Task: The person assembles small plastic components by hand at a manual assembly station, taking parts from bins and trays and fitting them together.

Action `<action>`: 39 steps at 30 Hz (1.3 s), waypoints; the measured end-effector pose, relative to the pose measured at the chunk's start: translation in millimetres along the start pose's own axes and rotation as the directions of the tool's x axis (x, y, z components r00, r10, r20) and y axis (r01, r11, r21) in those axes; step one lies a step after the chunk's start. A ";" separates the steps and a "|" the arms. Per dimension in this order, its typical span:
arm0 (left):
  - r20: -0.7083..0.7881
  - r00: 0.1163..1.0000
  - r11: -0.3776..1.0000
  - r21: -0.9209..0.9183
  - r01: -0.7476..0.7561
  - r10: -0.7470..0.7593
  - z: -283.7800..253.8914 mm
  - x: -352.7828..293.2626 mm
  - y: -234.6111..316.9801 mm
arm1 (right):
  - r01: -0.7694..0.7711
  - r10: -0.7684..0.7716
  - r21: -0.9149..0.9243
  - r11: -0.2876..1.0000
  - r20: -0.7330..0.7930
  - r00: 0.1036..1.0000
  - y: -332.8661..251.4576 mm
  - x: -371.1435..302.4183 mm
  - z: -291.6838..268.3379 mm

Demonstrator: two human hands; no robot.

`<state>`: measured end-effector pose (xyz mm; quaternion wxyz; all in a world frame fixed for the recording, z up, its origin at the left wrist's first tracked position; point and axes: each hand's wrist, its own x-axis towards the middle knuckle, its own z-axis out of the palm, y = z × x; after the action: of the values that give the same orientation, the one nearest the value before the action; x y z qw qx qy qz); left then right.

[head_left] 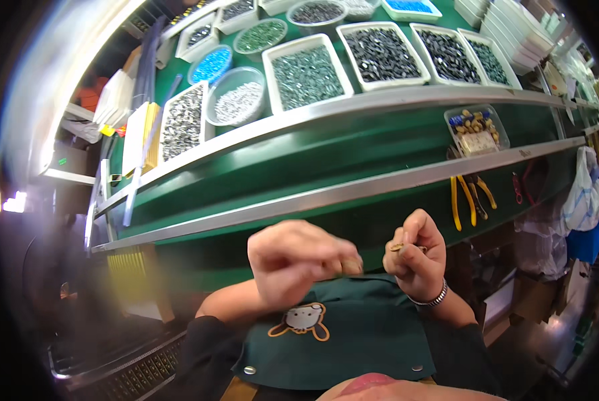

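Observation:
My left hand (293,257) is raised over the apron, its fingers drawn together and smeared by motion. A tan patch shows at its fingertips, too blurred to name. To its right, my right hand (418,260) pinches a small brown-gold piece (397,247) between thumb and fingers. A gap separates the two hands. Both are in front of the green bench's metal edge (299,199). Beyond my right hand lie yellow-handled pliers (461,200), and behind them a clear tub (496,137) with small tan pieces and a pale block.
On the raised shelf stand white trays (311,73) and round tubs (236,97) of green, black, white and blue beads. Stacked empty white trays (516,30) are at the far right. Plastic bags (582,184) hang at the right end. A metal rail (353,103) fronts the shelf.

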<state>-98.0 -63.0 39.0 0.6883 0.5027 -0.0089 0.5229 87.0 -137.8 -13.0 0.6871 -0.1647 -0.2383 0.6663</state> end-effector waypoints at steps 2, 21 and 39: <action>0.055 0.998 1.000 0.003 -0.001 0.001 9.9 1.4 19.2 | -0.018 0.018 0.012 1.000 -0.018 1.000 2.9 -8.7 -4.0; 0.341 0.889 0.905 0.185 -0.384 0.307 54.8 15.4 56.3 | -0.251 0.252 0.038 0.967 -0.017 0.968 -4.5 -31.3 -13.0; 0.391 0.796 0.378 0.899 -0.222 -0.462 41.8 48.8 -100.1 | -0.255 0.351 0.423 0.870 -0.166 0.921 -26.2 -23.5 -77.6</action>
<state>18.5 -52.3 17.5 0.2903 0.9299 0.1081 0.1983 151.3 -155.6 -65.9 0.6155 -0.1375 0.0131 0.7760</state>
